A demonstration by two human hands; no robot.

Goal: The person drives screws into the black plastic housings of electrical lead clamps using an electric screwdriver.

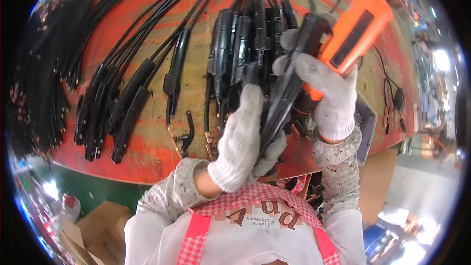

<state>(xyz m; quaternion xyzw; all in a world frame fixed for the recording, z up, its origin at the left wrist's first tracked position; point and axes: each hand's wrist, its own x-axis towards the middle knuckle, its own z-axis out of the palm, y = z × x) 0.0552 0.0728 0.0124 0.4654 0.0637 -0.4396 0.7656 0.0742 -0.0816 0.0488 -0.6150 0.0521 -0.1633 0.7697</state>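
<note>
Black clamps [235, 49] crowd red table [147, 152]

Bright even light; glare, blur, bending at fisheye rim.

Left hand [243, 137] grips a black clamp [282, 103]; right hand [326, 91] holds an orange tool [355, 27].

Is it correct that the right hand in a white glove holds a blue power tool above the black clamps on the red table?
Not quite. In the head view, the tool in the right hand is orange, not blue. The rest is correct: black clamps on the red table.
</note>
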